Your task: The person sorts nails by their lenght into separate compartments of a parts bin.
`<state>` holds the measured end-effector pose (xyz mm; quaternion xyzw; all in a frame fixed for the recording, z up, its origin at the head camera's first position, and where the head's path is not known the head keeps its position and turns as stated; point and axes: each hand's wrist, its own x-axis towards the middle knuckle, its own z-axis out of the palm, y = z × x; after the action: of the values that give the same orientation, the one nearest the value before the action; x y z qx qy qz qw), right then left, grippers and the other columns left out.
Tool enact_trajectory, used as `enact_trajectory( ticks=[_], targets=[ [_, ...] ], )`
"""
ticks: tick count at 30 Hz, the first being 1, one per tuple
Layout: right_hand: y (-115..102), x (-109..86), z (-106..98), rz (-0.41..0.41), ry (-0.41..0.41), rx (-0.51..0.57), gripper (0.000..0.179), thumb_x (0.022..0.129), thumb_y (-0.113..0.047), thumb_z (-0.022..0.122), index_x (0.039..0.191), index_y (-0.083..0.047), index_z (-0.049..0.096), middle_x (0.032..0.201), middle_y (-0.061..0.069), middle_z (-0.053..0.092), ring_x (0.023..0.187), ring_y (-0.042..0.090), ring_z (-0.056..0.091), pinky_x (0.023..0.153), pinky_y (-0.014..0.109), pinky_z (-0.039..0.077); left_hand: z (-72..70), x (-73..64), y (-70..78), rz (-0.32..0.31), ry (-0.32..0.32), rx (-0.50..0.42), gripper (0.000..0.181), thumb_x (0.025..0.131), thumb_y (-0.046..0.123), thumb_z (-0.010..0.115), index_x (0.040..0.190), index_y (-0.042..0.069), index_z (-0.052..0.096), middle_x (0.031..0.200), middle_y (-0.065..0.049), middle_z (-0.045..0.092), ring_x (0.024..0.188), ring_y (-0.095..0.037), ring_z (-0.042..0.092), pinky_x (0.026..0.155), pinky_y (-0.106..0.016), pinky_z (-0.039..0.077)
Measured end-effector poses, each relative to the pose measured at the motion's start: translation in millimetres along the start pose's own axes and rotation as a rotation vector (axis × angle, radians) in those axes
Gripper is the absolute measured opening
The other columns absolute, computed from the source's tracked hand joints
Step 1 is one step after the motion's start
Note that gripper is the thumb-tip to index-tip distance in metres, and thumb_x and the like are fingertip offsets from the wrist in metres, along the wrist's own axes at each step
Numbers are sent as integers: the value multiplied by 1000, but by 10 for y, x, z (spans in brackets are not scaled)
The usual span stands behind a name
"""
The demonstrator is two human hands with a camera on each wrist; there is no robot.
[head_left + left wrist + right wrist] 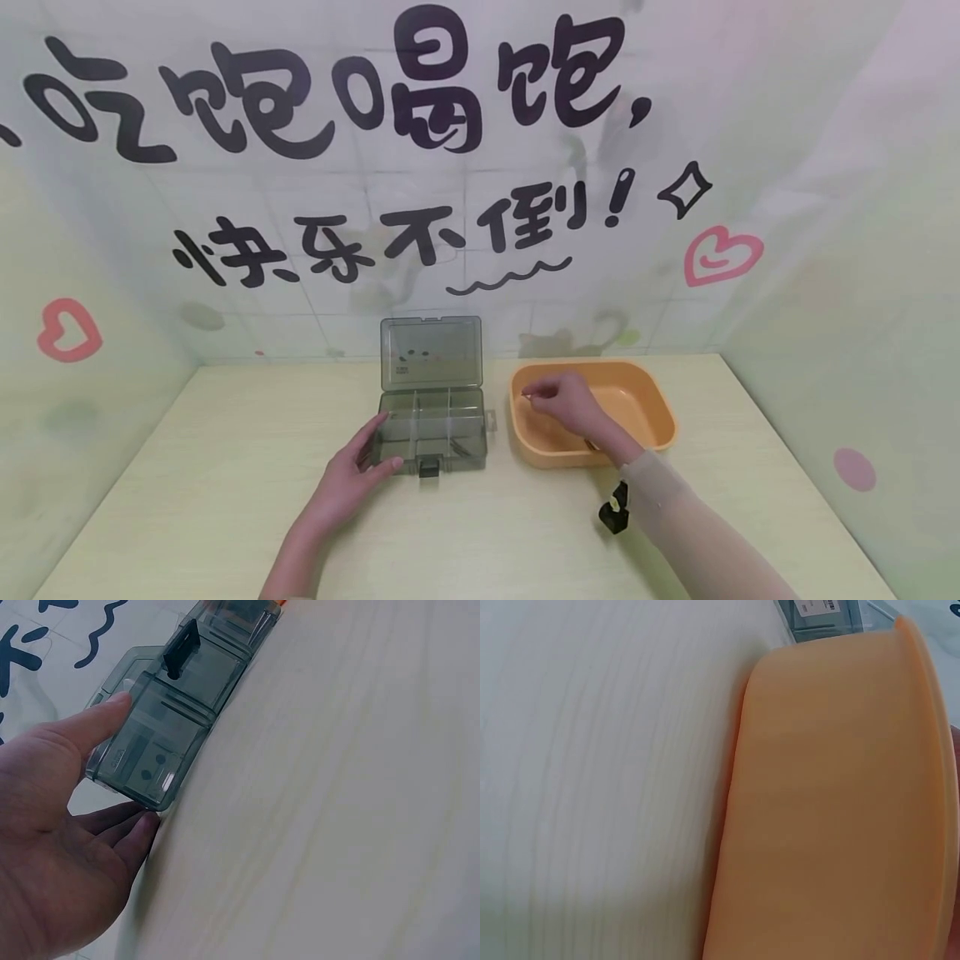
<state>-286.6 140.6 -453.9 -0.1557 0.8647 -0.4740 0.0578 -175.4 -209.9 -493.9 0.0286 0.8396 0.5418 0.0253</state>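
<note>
A smoky-grey, see-through compartment box (431, 429) stands on the table with its lid (432, 354) raised. My left hand (356, 471) grips its left end, the thumb on the front edge; in the left wrist view the other fingers touch its side. Small slim dark pieces (461, 450) lie in the front right compartment. Over the left part of an orange bin (637, 417), my right hand (566, 404) pinches a small thin thing, too small to make out. Beneath the right wrist a dark slim piece (591, 446) partly shows in the bin.
The bin stands just right of the box, whose clear side latch (491, 420) sticks out toward it. Behind both rises a white printed backdrop (442, 183), with side panels left and right. A black device (615, 508) is strapped at the right wrist.
</note>
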Motion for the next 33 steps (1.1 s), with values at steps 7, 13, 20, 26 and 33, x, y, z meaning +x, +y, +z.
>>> enact_trajectory(
  ticks=[7, 13, 20, 26, 33],
  targets=[
    [-94, -1, 45, -35, 8, 20, 19, 88, 1, 71, 105, -2, 79, 98, 7, 77, 89, 18, 68, 80, 32, 61, -4, 3, -12, -2, 6, -2, 79, 98, 27, 73, 162, 13, 29, 166, -24, 20, 150, -43, 22, 121, -47, 29],
    [-221, 9, 108, -92, -2, -5, 19, 87, 0, 70, 105, 1, 78, 97, 7, 76, 84, 14, 67, 74, 27, 61, -16, -8, 1, -7, 5, -17, 79, 98, 26, 72, 163, 13, 28, 166, -25, 18, 151, -44, 21, 121, -47, 27],
    [-345, -7, 170, -132, -21, -16, 18, 89, 1, 69, 105, 1, 78, 94, 5, 74, 81, 13, 64, 71, 25, 59, -12, 3, -1, -9, -1, -9, 78, 99, 25, 72, 163, 13, 28, 167, -25, 17, 151, -44, 19, 122, -46, 26],
    [-394, -1, 239, -139, -27, -7, 18, 89, 1, 70, 105, 0, 78, 95, 5, 75, 85, 15, 67, 78, 26, 61, 0, 9, 1, -17, -3, -21, 78, 99, 25, 72, 163, 14, 28, 167, -24, 16, 152, -42, 18, 122, -44, 25],
    [-454, -6, 317, -145, -51, 15, 20, 91, 2, 69, 109, 1, 77, 103, 16, 75, 89, 17, 67, 81, 28, 61, 12, -1, 2, -20, -5, -26, 79, 99, 26, 72, 163, 14, 27, 167, -24, 15, 152, -43, 18, 122, -45, 25]
  ],
)
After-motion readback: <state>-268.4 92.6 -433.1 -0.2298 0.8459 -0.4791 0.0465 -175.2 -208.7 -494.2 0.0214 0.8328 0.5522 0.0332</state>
